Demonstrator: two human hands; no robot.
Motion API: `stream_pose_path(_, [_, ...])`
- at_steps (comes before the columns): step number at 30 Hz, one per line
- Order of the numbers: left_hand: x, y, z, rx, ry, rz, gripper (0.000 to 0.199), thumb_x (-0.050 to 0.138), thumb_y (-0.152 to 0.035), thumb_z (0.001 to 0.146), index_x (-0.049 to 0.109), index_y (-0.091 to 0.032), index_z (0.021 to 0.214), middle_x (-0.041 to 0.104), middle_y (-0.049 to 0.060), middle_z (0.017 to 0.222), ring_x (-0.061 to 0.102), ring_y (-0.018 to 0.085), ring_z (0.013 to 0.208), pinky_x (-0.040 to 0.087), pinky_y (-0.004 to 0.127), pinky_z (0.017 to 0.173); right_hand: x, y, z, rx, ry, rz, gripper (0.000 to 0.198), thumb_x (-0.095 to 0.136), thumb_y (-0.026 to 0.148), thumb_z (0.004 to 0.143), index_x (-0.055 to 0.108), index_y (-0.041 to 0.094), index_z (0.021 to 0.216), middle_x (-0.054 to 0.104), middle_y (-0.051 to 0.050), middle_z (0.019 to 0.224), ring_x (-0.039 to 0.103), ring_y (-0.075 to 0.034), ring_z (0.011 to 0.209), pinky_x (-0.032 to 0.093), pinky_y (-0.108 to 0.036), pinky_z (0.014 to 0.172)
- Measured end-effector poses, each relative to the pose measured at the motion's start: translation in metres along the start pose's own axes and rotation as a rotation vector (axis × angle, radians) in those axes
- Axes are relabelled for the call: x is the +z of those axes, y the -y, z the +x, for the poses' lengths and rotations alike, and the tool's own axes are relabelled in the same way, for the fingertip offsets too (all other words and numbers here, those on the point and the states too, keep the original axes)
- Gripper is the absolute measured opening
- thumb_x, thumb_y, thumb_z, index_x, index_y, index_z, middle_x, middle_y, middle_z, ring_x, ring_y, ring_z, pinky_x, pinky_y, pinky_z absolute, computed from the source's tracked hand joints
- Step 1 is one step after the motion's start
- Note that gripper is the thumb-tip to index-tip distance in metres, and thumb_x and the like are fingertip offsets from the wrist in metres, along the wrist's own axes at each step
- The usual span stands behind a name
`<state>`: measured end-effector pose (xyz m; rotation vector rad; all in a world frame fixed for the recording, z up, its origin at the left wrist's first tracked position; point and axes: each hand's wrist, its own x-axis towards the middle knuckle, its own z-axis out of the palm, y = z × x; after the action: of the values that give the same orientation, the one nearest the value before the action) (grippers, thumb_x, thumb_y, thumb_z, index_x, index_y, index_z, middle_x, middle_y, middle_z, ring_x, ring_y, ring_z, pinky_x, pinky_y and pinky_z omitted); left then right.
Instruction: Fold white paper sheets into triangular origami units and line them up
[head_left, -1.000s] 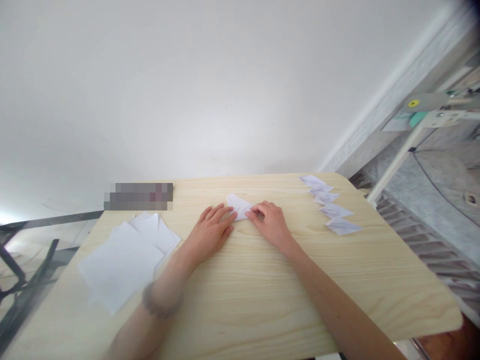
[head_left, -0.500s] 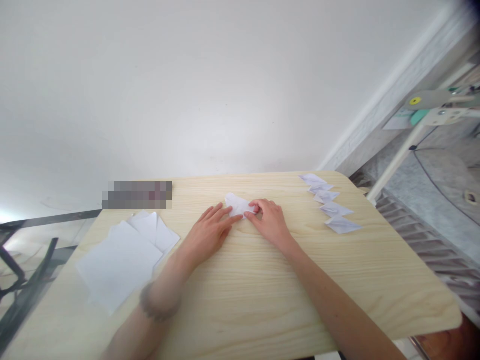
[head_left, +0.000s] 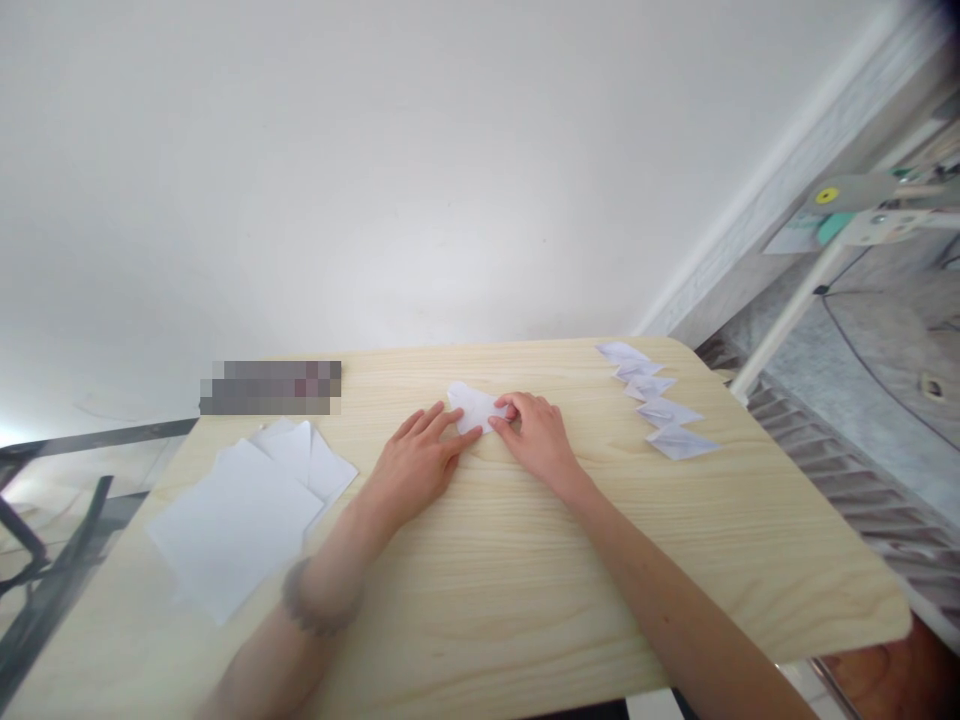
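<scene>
A small folded sheet of white paper (head_left: 475,408) lies on the wooden table between my hands. My left hand (head_left: 421,452) rests with its fingers spread, and the tips of its index finger and thumb touch the paper's left and near edges. At the right end, my right hand (head_left: 537,436) pinches the paper between thumb and curled fingers, which hide that corner. To the right stands a row of several folded white paper pieces (head_left: 679,441), pointed at their ends and close together.
Loose white sheets (head_left: 236,525) overlap on the left of the table (head_left: 480,600). Behind them sits a pixelated dark object (head_left: 270,388) near the back edge. A white wall (head_left: 450,180) rises behind the table, and a pale metal stand (head_left: 795,310) is off to the right.
The view has shifted slightly. My right thumb and fingertips have moved a little on the paper's right end; my left hand keeps nearly the same pose.
</scene>
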<state>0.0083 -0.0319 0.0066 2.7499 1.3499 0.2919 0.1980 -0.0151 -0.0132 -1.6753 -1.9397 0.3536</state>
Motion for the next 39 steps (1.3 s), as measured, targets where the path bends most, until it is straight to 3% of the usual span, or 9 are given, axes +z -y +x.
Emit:
stream_pose_path(8, [0.000,-0.002,0.001,0.002,-0.017,0.009,0.042,0.040,-0.018,0.084,0.044,-0.034,0.124,0.046,0.001,0.130,0.034,0.022,0.124,0.028,0.042,0.102,-0.001,0.003,-0.005,-0.056,-0.009,-0.035,0.028,0.056,0.036,0.074,0.056,0.021,0.099,0.057,-0.005,0.091,0.051,-0.021,0.089,0.034,-0.036,0.081])
stream_pose_path(11, [0.000,-0.002,0.001,-0.002,-0.017,0.003,0.040,0.039,-0.018,0.084,0.049,-0.033,0.120,0.045,0.001,0.130,0.035,0.023,0.124,0.029,0.042,0.102,-0.004,-0.001,-0.001,-0.031,0.034,0.061,0.029,0.055,0.025,0.074,0.055,0.023,0.102,0.055,-0.004,0.092,0.052,-0.018,0.086,0.035,-0.036,0.082])
stream_pose_path(17, [-0.001,-0.001,0.001,0.001,-0.026,-0.014,0.038,0.039,-0.018,0.084,0.051,-0.031,0.118,0.046,0.002,0.129,0.035,0.023,0.123,0.029,0.042,0.101,-0.011,-0.017,0.007,0.003,0.051,0.286,0.049,0.043,0.004,0.068,0.053,0.025,0.111,0.046,-0.003,0.091,0.050,-0.011,0.070,0.043,-0.027,0.075])
stream_pose_path(23, [0.000,0.000,0.000,0.010,-0.017,-0.022,0.041,0.041,-0.017,0.083,0.049,-0.031,0.120,0.044,0.003,0.131,0.033,0.024,0.124,0.028,0.044,0.101,-0.004,-0.008,0.001,0.027,-0.003,0.156,0.037,0.058,0.027,0.069,0.055,0.024,0.106,0.048,-0.005,0.098,0.052,-0.018,0.086,0.041,-0.038,0.083])
stream_pose_path(32, [-0.007,0.013,-0.004,0.095,0.053,-0.066,0.038,0.038,-0.016,0.085,0.050,-0.029,0.119,0.043,-0.001,0.133,0.033,0.021,0.125,0.027,0.041,0.104,-0.004,-0.004,0.002,0.036,0.032,0.090,0.034,0.053,0.023,0.072,0.055,0.025,0.106,0.050,-0.004,0.100,0.052,-0.017,0.091,0.040,-0.035,0.082])
stream_pose_path(39, [-0.005,0.006,-0.003,0.090,0.043,-0.007,0.042,0.040,-0.015,0.083,0.048,-0.030,0.121,0.044,-0.001,0.132,0.032,0.024,0.125,0.030,0.043,0.102,0.000,0.002,-0.002,0.000,-0.006,-0.040,0.042,0.058,0.041,0.069,0.055,0.023,0.107,0.048,-0.006,0.100,0.049,-0.022,0.097,0.036,-0.040,0.086])
